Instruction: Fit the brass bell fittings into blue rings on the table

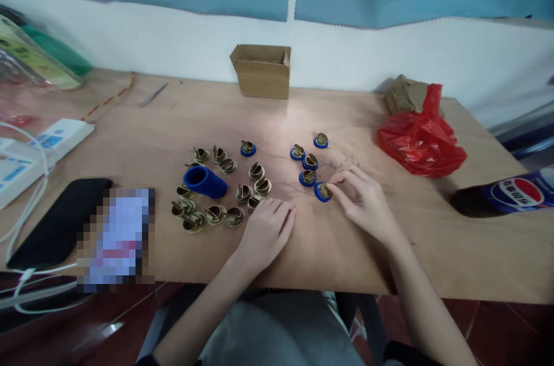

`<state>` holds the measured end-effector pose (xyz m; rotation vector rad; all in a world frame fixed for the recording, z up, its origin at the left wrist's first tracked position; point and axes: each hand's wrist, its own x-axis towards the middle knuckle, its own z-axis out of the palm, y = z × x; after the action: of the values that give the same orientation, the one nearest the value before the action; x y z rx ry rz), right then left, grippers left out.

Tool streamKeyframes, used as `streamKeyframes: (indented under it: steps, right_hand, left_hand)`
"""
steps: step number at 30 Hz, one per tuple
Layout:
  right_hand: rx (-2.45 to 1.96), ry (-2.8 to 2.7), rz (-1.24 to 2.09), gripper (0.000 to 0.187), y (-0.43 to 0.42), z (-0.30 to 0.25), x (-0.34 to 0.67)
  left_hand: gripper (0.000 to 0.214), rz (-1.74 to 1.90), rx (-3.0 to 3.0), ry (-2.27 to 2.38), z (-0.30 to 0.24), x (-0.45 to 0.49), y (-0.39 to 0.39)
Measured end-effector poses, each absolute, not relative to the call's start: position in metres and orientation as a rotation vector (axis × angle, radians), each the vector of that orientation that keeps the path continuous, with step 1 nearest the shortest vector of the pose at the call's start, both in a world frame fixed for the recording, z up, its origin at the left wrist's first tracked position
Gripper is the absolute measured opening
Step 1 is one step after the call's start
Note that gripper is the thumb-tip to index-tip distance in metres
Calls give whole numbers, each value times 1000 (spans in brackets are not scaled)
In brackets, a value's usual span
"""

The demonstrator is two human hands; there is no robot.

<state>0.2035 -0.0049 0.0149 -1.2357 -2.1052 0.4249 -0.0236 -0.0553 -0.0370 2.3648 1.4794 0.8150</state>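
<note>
My right hand (363,198) is closed, pinching a small round brass fitting (324,190) between thumb and fingertips. A blue ring sits around this fitting's base, low over the table. My left hand (269,230) lies on the tabletop, fingers loosely extended, beside a plain brass fitting (254,202) that its fingers partly hide. Several more plain brass fittings (215,214) are spread around a leaning stack of blue rings (204,181). Other fittings with blue rings (307,177) lie between and beyond my hands. Thin wire loops (341,161) lie beyond my right hand.
An open cardboard box (265,78) stands by the wall. To the right are a red plastic bag (422,144) and a lying cola bottle (506,194). A black phone (60,221), a blurred-out screen (119,239) and a white power strip (52,146) with cables occupy the left.
</note>
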Motion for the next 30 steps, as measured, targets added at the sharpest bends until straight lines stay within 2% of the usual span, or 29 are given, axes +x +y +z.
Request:
streamKeyframes:
  steps: [5, 14, 20, 24, 26, 28, 30]
  right_hand:
    - [-1421, -2308, 270, 18, 5, 14, 227]
    - [-1440, -2367, 356, 15, 4, 8, 225]
    - [-1451, -2359, 366, 10, 1, 12, 219]
    - [-1444, -2382, 346, 14, 3, 8, 218]
    - [-1430, -2397, 334, 14, 4, 4, 217]
    - [-1426, -2402, 322, 14, 5, 1, 216]
    - [-1429, -2406, 309, 14, 5, -1, 216]
  left_hand:
    - [17, 698, 2483, 1422, -38, -23, -54]
    - [18, 628, 2575, 1394, -39, -22, -53]
    - [17, 805, 2701, 1336, -23, -48, -68]
    - [32, 1129, 2587, 1633, 7, -96, -79]
    - [37, 1166, 2495, 1944, 19, -123, -78]
    - [51, 1102, 2405, 2178, 24, -145, -72]
    - [55, 988, 2400, 2168, 22, -160, -64]
